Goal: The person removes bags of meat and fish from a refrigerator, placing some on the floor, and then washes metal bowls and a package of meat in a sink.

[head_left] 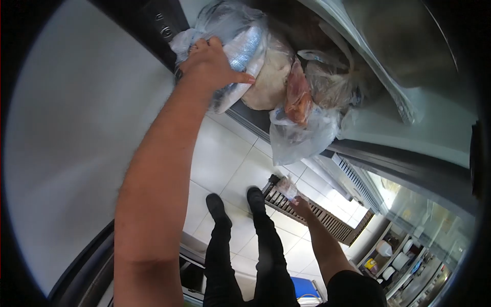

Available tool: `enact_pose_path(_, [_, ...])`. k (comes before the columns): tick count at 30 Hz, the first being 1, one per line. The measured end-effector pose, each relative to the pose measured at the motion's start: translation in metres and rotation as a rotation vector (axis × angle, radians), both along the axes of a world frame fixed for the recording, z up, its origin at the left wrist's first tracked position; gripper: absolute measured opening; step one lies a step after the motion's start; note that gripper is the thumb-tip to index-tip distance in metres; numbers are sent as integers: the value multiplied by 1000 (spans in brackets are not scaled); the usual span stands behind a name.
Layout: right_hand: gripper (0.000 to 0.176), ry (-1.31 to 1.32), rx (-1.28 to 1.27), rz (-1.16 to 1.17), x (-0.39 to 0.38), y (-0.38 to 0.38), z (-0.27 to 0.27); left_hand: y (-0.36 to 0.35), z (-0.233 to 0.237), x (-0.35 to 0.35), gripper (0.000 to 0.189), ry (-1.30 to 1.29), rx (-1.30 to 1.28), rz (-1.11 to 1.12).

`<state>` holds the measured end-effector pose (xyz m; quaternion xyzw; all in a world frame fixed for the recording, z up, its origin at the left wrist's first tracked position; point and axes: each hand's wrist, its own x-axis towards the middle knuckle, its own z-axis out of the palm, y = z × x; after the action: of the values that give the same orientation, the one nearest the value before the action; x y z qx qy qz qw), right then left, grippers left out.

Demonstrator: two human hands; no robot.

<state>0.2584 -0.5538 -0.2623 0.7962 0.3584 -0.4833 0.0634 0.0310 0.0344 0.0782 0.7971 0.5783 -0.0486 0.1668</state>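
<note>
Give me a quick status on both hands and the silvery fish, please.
Left hand on the silvery fish and its plastic, thumb spread. Right hand low, holding a plastic-wrapped item. Other plastic bags crowd close by.

Open room above tiled floor; bagged fish, overhanging plastic bag, dark compartment edge obstruct inward reach.

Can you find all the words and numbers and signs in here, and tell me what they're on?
No word, brand or number can be read for sure.
Dark strip near the left hand: two small pale marks, one a bit like a "U", the other roundish; too blurred to be sure.
Small clear bag in the right hand: too blurred to tell if it has any print.
Yellow tub on the far shelf: too small to read.
</note>
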Motion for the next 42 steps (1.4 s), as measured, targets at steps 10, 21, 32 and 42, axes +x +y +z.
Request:
enact_pose_path(10, [19,290,832,-21,-117,273,308,0,2,-3,123,-55,-46,47])
enact_pose_path(21, [34,-647,1204,335,-26,653,357,0,4,-5,125,-76,-90,66])
enact_pose_path(32, [37,-620,1163,746,2,733,348,3,5,-5,126,-56,-132,63])
enact_pose_path(42, [38,-581,1162,715,6,717,341,4,4,-6,122,-73,-120,43])
